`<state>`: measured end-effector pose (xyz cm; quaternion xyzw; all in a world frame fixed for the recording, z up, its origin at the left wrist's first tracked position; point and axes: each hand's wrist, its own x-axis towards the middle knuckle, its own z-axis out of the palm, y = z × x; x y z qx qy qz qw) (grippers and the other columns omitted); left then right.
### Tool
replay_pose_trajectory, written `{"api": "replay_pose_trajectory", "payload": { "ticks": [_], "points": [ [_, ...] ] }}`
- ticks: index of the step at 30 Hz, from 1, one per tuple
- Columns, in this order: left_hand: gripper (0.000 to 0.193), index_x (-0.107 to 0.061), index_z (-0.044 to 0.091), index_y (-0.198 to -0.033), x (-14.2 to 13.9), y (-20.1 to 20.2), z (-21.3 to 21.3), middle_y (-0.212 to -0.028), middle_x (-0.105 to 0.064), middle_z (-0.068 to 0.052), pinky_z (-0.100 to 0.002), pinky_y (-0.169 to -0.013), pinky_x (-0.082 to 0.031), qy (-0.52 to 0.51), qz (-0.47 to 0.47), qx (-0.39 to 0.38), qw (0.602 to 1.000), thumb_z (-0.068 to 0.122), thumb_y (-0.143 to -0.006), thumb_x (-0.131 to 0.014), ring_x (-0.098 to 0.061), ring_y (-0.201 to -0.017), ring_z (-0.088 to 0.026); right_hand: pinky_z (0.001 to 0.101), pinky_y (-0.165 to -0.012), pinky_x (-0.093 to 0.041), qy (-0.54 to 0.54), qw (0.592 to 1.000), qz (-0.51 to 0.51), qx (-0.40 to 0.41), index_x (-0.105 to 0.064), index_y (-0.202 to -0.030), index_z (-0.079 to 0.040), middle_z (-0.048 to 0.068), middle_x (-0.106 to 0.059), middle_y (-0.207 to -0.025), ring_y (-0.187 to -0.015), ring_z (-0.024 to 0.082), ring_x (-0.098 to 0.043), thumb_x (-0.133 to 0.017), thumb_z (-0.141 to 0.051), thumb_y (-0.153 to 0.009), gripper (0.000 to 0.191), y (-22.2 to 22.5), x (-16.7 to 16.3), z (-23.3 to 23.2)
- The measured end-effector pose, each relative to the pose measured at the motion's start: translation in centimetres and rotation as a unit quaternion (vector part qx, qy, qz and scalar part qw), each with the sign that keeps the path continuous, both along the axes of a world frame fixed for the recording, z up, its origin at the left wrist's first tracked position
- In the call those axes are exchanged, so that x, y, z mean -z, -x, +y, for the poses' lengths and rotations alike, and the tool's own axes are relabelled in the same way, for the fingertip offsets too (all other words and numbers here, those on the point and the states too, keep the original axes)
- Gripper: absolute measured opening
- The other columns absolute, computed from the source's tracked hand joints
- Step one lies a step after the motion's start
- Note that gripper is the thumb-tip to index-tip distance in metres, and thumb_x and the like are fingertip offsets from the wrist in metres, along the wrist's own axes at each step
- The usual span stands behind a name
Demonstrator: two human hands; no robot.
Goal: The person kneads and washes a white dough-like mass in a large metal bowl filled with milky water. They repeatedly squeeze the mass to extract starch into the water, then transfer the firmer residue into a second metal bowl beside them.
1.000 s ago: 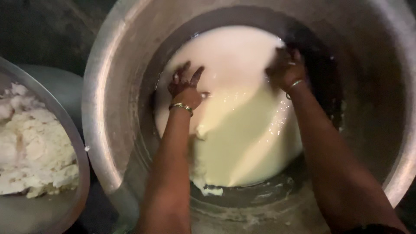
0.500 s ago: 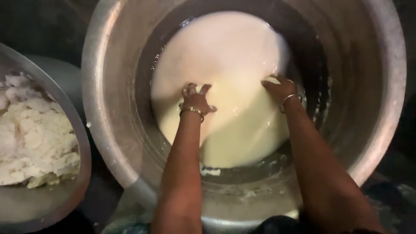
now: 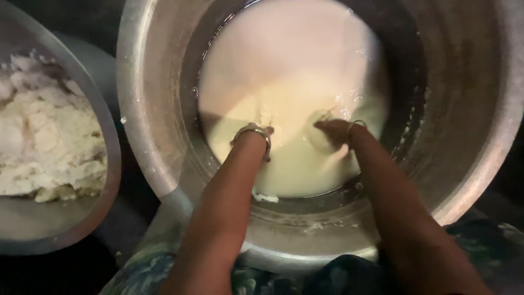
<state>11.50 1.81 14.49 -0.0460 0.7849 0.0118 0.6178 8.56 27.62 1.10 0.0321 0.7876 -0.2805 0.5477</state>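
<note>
Head view, reading left to right: far out to the left of my left hand sits a smaller metal bowl (image 3: 82, 229) heaped with crumbly white curd (image 3: 46, 145), well apart from both arms. My left hand (image 3: 256, 128) is plunged past the wrist bangle (image 3: 252, 133) into the milky white liquid (image 3: 289, 93) that fills the bottom of the big steel basin (image 3: 147, 136); its fingers are under the surface, so I cannot tell whether they are spread or closed. Just beside it, my right hand (image 3: 330, 128) is also sunk to the wrist, its fingers hidden too. The liquid lies straight ahead of and below both hands, which sit level, close together, at its near edge.
</note>
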Motion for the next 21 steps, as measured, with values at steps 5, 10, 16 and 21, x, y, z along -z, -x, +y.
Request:
{"api": "replay_pose_trajectory", "payload": {
  "ticks": [5,10,16,21],
  "points": [
    [0.093,-0.027,0.042,-0.154,0.3,-0.5,-0.2,-0.17,-0.009,-0.006,-0.063,-0.115,-0.036,0.002,-0.035,0.019,0.999,0.04,-0.081,-0.084,-0.021,-0.154,-0.037,0.0454,-0.056,-0.048,-0.057,0.984,-0.165,0.044,-0.045,-0.154,-0.02,0.006,-0.039,-0.072,-0.057,0.021,-0.045,-0.051,-0.064,-0.092,0.076,-2.6,-2.3,-4.3],
    [0.087,-0.03,0.037,-0.152,0.8,-0.4,-0.7,-0.168,-0.012,-0.009,-0.062,-0.115,-0.036,0.002,-0.051,0.024,0.998,0.039,-0.082,-0.082,-0.023,-0.153,-0.038,0.0433,-0.051,-0.042,0.0,0.975,-0.219,0.044,-0.045,-0.151,-0.018,0.007,-0.035,-0.067,-0.05,0.02,-0.037,-0.05,-0.061,-0.092,0.073,-5.5,-2.8,-8.3],
    [0.079,-0.034,0.03,-0.149,0.8,-1.2,-1.7,-0.166,-0.016,-0.012,-0.062,-0.115,-0.036,0.0,-0.056,0.023,0.998,0.039,-0.084,-0.079,-0.025,-0.151,-0.04,0.0455,-0.056,-0.045,0.079,0.951,-0.281,0.101,-0.047,-0.148,-0.016,0.009,-0.042,-0.079,-0.06,0.022,-0.043,-0.05,-0.055,-0.094,0.067,-8.4,0.2,-9.9],
    [0.074,-0.037,0.024,-0.147,0.7,-1.8,-1.2,-0.165,-0.019,-0.015,-0.061,-0.115,-0.035,-0.022,-0.094,0.038,0.995,0.039,-0.086,-0.076,-0.028,-0.149,-0.041,0.0474,-0.06,-0.048,0.135,0.923,-0.326,0.15,-0.049,-0.146,-0.015,0.01,-0.047,-0.089,-0.069,0.024,-0.049,-0.051,-0.05,-0.096,0.061,-9.7,1.5,-10.7]
  ]
}}
